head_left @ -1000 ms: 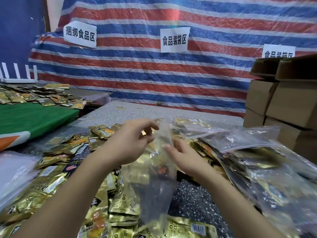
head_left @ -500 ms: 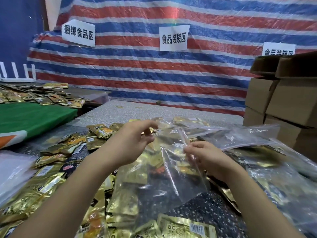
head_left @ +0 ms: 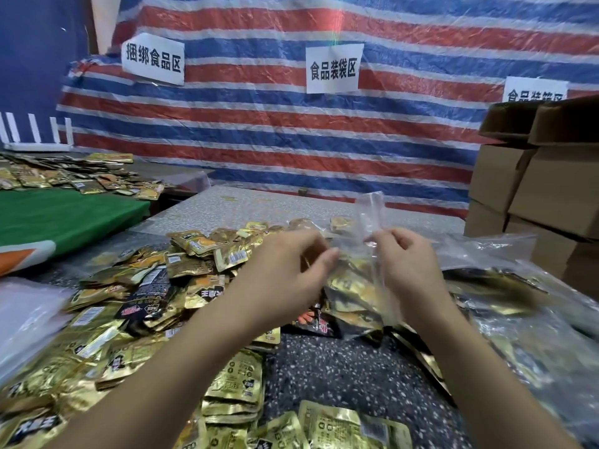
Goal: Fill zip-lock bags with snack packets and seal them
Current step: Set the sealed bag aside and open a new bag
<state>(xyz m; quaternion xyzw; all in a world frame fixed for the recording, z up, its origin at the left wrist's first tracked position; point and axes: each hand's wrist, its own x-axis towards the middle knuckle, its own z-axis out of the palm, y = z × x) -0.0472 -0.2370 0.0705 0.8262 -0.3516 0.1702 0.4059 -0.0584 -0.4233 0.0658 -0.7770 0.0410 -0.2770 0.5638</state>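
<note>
Both hands pinch a blurred zip-lock bag, its contents indistinct.

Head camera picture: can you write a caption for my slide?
Both hands, left and right, pinch a clear zip-lock bag holding gold snack packets.

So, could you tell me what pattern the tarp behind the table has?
Red, blue and white horizontal stripes on the tarp, clearest in the head view.

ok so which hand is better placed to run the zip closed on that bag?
Right, probably. The right hand already pinches the zip-lock bag by its top edge, while the left hand pinches the other side and can anchor it. Zip state is too blurred to tell.
</note>
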